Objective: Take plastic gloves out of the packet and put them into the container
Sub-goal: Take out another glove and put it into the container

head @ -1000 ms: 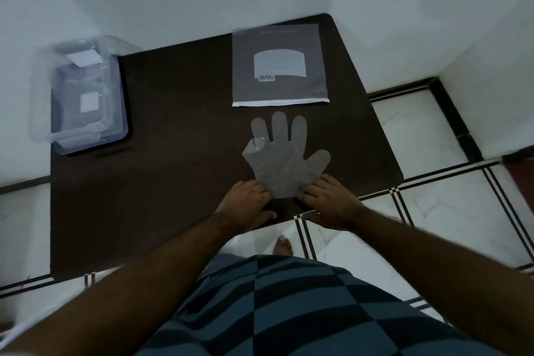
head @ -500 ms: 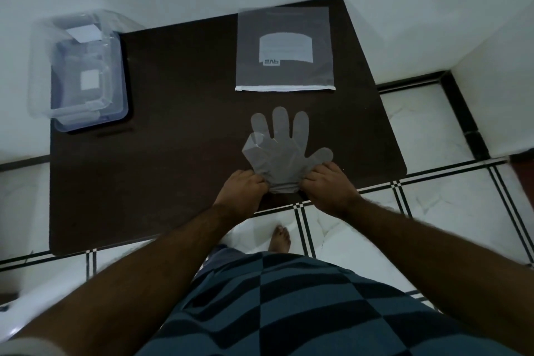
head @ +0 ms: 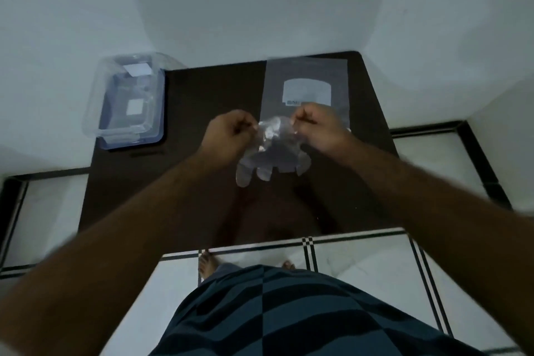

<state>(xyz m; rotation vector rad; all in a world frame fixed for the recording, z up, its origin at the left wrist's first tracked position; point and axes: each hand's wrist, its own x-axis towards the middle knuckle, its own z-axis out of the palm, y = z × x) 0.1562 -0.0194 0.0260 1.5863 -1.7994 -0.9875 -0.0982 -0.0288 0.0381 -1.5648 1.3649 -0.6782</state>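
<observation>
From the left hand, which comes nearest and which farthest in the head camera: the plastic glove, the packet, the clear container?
Measured from the left hand:
1. Plastic glove: pinched in it and in the right hand, hanging above the table with fingers down.
2. Packet: flat at the table's far edge, to its right.
3. Clear container: open, at the table's far left corner.

Dim, bluish light w/ soft shadows; wide-angle bend at edges (walls bow), slight motion blur on forearms.
</observation>
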